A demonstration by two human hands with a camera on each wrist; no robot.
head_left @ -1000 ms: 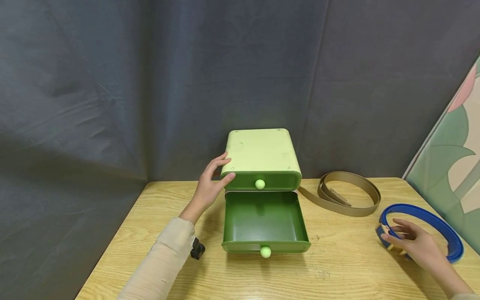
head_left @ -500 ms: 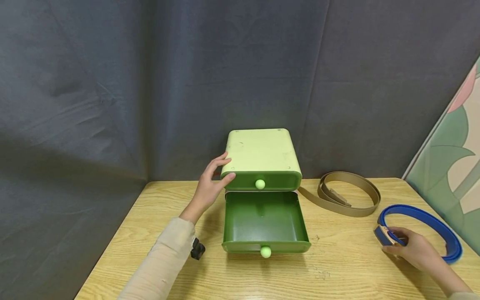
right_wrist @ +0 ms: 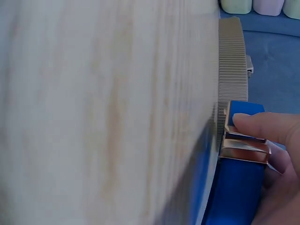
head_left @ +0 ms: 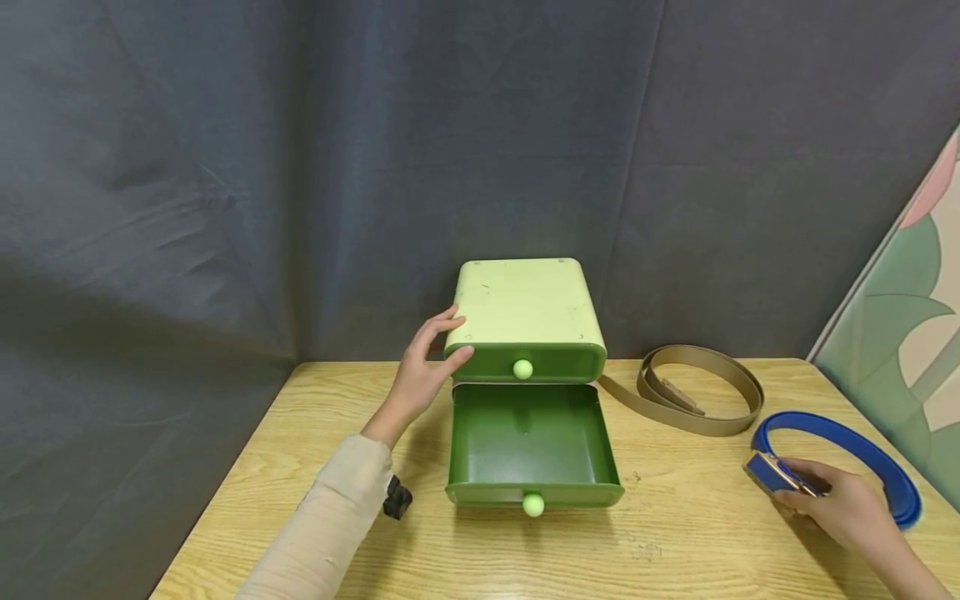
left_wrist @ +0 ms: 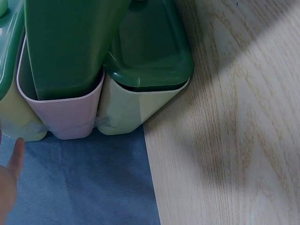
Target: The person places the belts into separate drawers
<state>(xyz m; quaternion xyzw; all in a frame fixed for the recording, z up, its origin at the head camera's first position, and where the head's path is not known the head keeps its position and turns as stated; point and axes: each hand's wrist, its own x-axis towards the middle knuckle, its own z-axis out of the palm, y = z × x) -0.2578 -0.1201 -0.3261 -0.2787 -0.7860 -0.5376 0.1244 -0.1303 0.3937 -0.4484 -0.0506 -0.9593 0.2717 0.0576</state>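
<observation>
A small drawer cabinet [head_left: 525, 300] stands at the back middle of the table, pale green on top with dark green fronts. Its middle drawer [head_left: 534, 437] is pulled out and holds nothing. My left hand [head_left: 416, 379] rests on the cabinet's upper left edge, fingers spread on the side and top, thumb at the front. At the right, my right hand [head_left: 843, 500] grips a coiled blue belt [head_left: 832, 425] by its buckle end. The right wrist view shows my thumb lying on the blue strap just beside the shiny metal buckle [right_wrist: 246, 149].
A brown belt [head_left: 708, 423] lies loosely coiled to the right of the cabinet, its tail running behind the cabinet's side. A dark grey curtain [head_left: 450, 150] hangs behind the wooden table [head_left: 675, 533]. A painted panel [head_left: 907, 308] borders the right side.
My right fingers have closed around the blue belt's buckle end, and the buckle has turned and shifted slightly left. The left hand stays on the cabinet.
</observation>
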